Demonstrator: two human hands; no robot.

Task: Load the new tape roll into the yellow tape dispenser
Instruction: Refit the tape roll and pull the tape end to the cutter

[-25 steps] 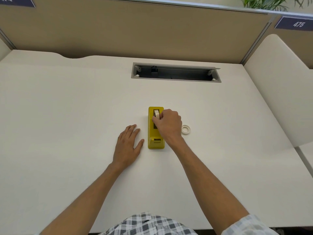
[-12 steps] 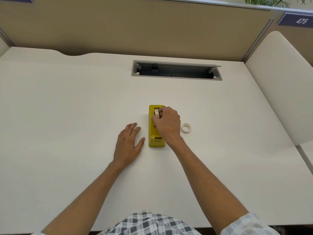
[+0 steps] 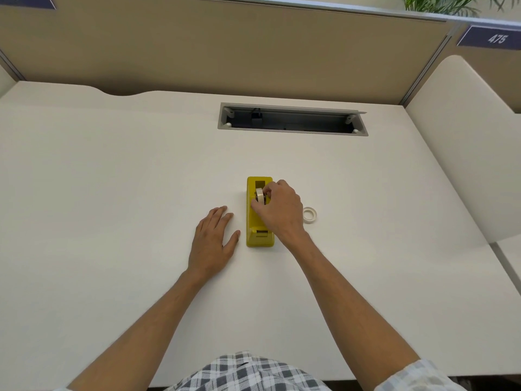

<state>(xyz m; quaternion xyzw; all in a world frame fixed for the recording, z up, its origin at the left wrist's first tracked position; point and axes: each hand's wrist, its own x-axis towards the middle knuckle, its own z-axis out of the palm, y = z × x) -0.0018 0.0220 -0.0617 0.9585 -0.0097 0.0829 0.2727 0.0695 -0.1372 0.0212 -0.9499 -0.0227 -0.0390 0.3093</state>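
Right hand (image 3: 280,211) pinches the tape roll (image 3: 259,195), which stands on edge in the slot of the yellow dispenser (image 3: 259,218) mid-desk. Can't tell if it's fully seated. Left hand (image 3: 212,240) lies flat and spread on the desk (image 3: 112,193), just beside the dispenser, holding nothing. Second ring of tape (image 3: 309,214) lies right of it. Left to do, probably: seat the roll, pull the end to the cutter.

Right hand (image 3: 282,210) pinching tape roll (image 3: 259,195) in yellow dispenser (image 3: 259,213), desk (image 3: 112,179)
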